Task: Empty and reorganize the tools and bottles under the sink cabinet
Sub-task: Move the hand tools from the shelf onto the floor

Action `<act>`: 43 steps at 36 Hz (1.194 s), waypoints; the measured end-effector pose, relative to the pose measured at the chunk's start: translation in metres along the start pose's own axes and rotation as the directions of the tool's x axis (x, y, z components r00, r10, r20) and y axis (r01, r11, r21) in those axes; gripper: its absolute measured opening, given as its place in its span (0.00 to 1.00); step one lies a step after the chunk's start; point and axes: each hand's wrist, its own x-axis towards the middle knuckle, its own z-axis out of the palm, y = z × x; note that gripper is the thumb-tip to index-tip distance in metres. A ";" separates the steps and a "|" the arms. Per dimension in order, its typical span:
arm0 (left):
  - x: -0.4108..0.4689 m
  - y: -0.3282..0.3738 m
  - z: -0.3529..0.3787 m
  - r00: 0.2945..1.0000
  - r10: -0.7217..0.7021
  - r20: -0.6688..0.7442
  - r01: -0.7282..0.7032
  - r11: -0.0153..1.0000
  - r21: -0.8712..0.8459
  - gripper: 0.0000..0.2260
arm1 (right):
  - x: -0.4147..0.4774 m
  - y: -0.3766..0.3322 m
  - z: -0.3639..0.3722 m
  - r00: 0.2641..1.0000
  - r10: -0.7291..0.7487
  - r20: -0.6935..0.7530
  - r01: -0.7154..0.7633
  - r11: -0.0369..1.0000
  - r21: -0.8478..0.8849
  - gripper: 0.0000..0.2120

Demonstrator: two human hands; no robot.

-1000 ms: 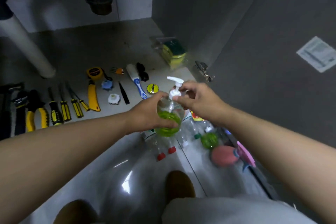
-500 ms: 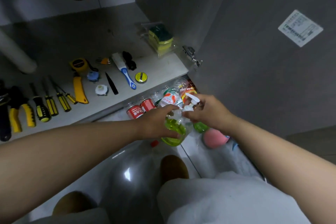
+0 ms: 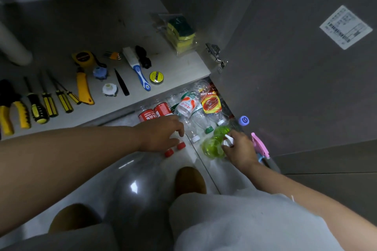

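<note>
A: Where is the soap bottle?
B: The green soap bottle (image 3: 212, 147) is low down at the floor (image 3: 228, 175), just in front of the cabinet and near the grey cabinet door (image 3: 285, 77). I cannot tell if it stands up or leans.
A: Who has it?
B: The right hand (image 3: 240, 150) does. Its fingers pinch the white pump (image 3: 227, 141) on top.
A: And the other one of the hands?
B: The left hand (image 3: 161, 134) is apart from the right one. Its fingers are loose and point down over two red caps (image 3: 180, 145). It holds nothing that I can see.
A: What else is on the floor?
B: A heap of clear bottles (image 3: 191, 106) lies by the cabinet's edge. Two red-label bottles (image 3: 155, 112) lie at its left side. A blue cap (image 3: 243, 120) and a pink thing (image 3: 260, 145) are beside the door, just past the right hand.
A: What is in the cabinet?
B: Tools lie in a row on the cabinet floor (image 3: 61, 26). There are yellow pliers (image 3: 12, 114) at the left, then screwdrivers (image 3: 49, 104), a yellow knife (image 3: 83, 87), a tape measure (image 3: 82, 58), a brush (image 3: 140, 75) with a blue handle and a small yellow roll (image 3: 156, 77). A bag of sponges (image 3: 179, 32) sits at the right, near the hinge (image 3: 216, 55).
A: Is anything on the door?
B: Yes, a white sticker (image 3: 346, 26).
</note>
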 end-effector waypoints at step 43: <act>0.022 -0.115 -0.067 0.777 -0.446 -0.445 0.101 0.785 -0.612 0.07 | 0.309 -0.255 -0.027 0.988 -0.152 0.007 0.152 0.977 -0.150 0.59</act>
